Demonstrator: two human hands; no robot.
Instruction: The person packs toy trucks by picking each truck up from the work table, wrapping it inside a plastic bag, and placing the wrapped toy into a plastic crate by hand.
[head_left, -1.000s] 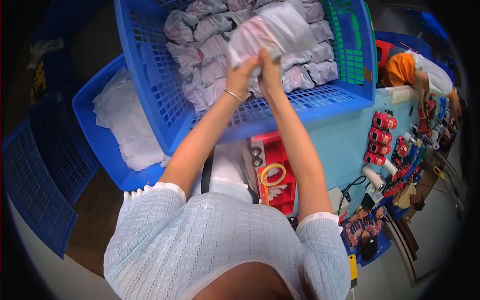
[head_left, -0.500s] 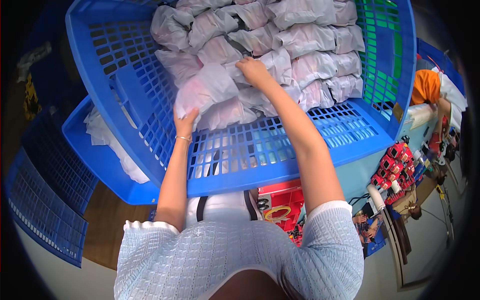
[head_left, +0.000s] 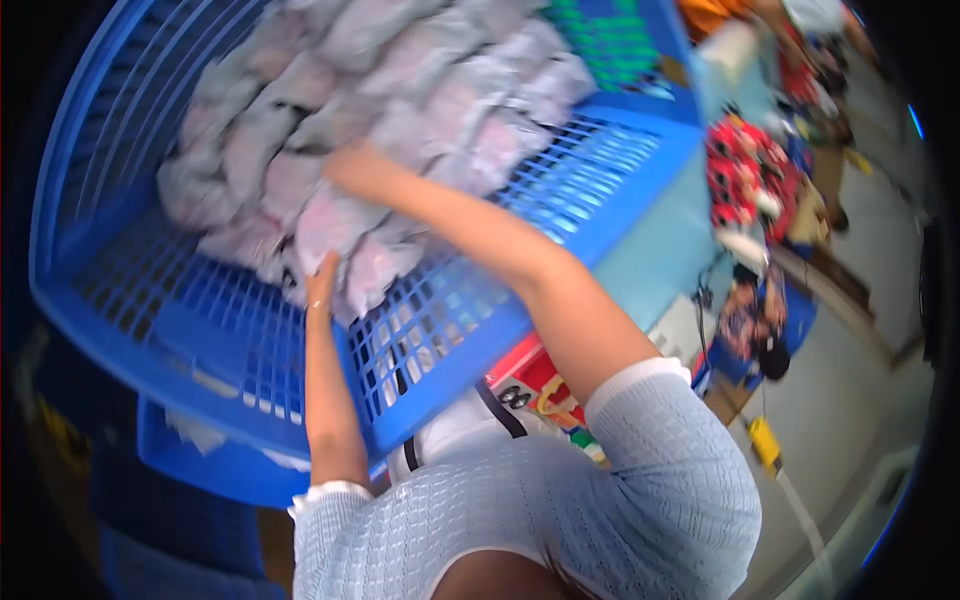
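Note:
Many soft packages wrapped in thin white, see-through material, pinkish inside, lie in rows in a large blue plastic basket [head_left: 590, 250] with slotted walls. My left hand [head_left: 322, 278], a thin bracelet at its wrist, grips the near end of one wrapped package [head_left: 335, 222] close to the basket's front wall. Its fingers are partly hidden by the package. Farther in and to the right, my right hand [head_left: 362, 172] reaches over the front wall onto the packages. Motion smears its fingers, so I cannot see whether they hold anything.
A second blue bin [head_left: 220, 465] sits below the basket at the left. Beyond its right side is a pale blue-green surface [head_left: 655, 262]. Red parts [head_left: 745, 175] are piled at the right, with other people nearby. A red box [head_left: 530, 370] is under the front edge.
The view has turned and shifted, so the basket appears tilted and farther left. The package at my left hand now lies lower among the others. My right hand is closer to my left.

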